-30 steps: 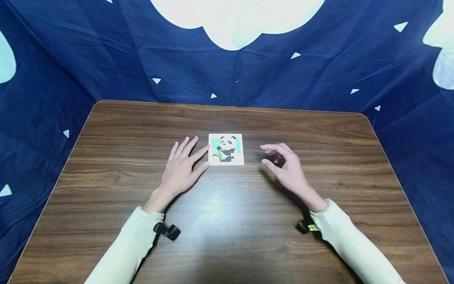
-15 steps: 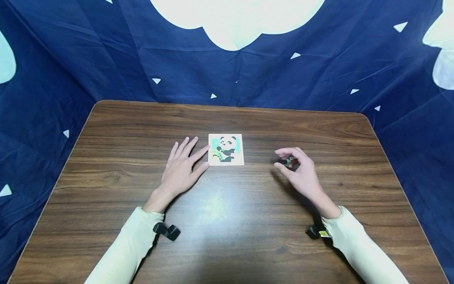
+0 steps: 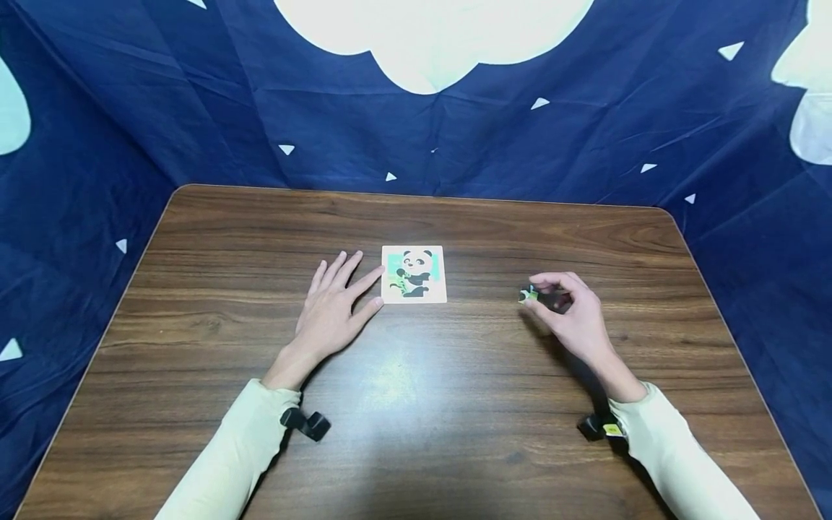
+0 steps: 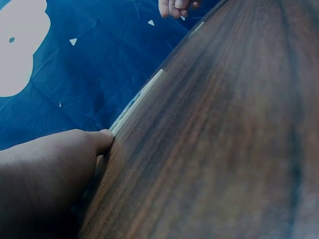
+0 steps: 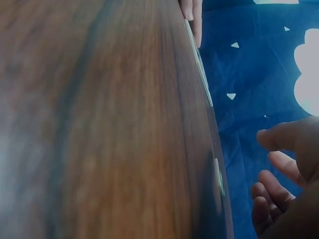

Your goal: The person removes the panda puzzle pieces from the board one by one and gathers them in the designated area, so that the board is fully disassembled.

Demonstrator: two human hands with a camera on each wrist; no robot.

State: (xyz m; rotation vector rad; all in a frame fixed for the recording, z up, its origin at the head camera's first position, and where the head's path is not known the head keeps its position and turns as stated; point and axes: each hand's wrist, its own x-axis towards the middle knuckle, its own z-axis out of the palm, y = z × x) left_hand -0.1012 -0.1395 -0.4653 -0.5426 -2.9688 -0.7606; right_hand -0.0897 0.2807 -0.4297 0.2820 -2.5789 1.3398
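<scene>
A thin square panda picture board [image 3: 414, 274] with a white border lies flat near the table's middle. My left hand [image 3: 334, 310] rests on the table with fingers spread, index fingertip and thumb tip at the board's left edge. In the left wrist view the thumb [image 4: 102, 141] meets the board's corner. To the right lies a small flat piece [image 3: 528, 294] in green, white and black. Just right of it is my right hand [image 3: 575, 318], its thumb and fingers loosely curved and apart. The right wrist view shows that hand [image 5: 289, 174] raised above the small piece [image 5: 219, 178], holding nothing.
The wood-grain table [image 3: 416, 433] has rounded far corners. Blue cloth [image 3: 351, 115] with white clouds and triangles hangs along its back and sides. A black strap-on camera sits at each wrist, the left one [image 3: 315, 425] and the right one [image 3: 591, 427].
My right hand has moved to the right, uncovering the small piece, which keeps its place on the table. The left hand and the panda board have not moved.
</scene>
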